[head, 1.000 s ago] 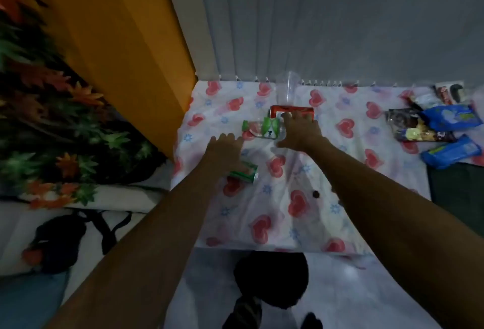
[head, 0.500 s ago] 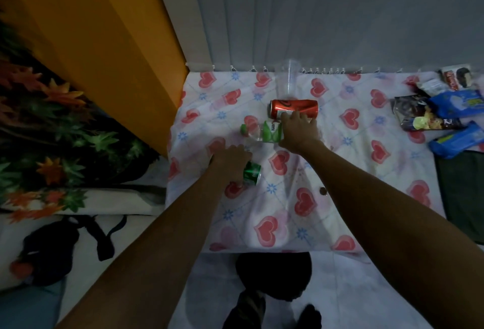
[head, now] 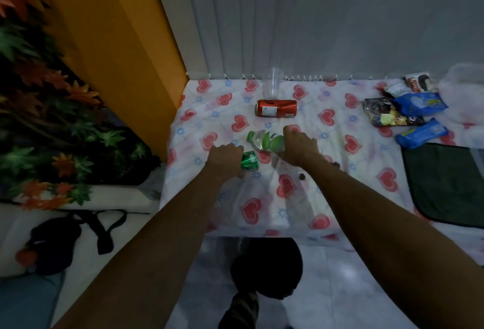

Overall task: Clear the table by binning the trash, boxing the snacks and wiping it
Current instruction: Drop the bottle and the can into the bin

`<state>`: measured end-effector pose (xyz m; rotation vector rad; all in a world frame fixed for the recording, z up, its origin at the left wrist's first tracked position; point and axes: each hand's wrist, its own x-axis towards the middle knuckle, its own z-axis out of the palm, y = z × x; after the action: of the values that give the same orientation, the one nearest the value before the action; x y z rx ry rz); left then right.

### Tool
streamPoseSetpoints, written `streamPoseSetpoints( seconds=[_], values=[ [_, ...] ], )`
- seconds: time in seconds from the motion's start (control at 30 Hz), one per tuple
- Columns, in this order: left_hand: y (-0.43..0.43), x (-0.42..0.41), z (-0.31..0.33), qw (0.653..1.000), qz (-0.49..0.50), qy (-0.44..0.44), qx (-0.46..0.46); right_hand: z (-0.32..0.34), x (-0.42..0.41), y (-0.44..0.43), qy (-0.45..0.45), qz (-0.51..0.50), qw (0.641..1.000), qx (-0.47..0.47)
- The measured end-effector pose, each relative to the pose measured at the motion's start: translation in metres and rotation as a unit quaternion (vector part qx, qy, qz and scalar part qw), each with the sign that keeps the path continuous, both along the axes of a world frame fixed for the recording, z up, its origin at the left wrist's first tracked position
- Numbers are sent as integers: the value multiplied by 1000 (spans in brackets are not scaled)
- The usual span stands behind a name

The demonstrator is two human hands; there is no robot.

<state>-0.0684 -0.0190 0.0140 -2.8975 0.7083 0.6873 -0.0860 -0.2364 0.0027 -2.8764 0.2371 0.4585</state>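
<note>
My left hand (head: 225, 157) is closed around a crushed green can (head: 250, 161) near the table's middle left. My right hand (head: 300, 145) grips a clear plastic bottle with a green label and cap (head: 263, 140), lying on its side. A red soda can (head: 276, 108) lies on its side farther back. Behind it stands a clear plastic cup (head: 272, 83). The table wears a white cloth with red hearts (head: 288, 187). Snack packets (head: 407, 108) lie at the back right, among them blue ones (head: 421, 133).
A dark green cloth (head: 445, 182) lies at the table's right edge. A dark round bin (head: 265, 265) stands on the floor below the table's front edge. An orange wall and leafy plants fill the left; a black bag (head: 56, 239) lies on the floor. Small dark crumbs (head: 301, 176) dot the cloth.
My left hand closed on the green can. My right hand left the red can and took hold of the plastic bottle, drawing it nearer to me.
</note>
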Motion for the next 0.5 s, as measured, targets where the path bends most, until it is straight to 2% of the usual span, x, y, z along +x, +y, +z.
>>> streamPoseSetpoints(
  seconds=[0.2,0.33,0.5],
  values=[
    [-18,-98,25,995,95,33,-17,20,-96,-19,-19,24,999,-13],
    [-23,-179,16,989,132,63,-26,18,-172,-34,-17,25,999,23],
    [-35,-254,-3,982,160,90,-54,2,-249,-51,15,31,999,20]
  ],
)
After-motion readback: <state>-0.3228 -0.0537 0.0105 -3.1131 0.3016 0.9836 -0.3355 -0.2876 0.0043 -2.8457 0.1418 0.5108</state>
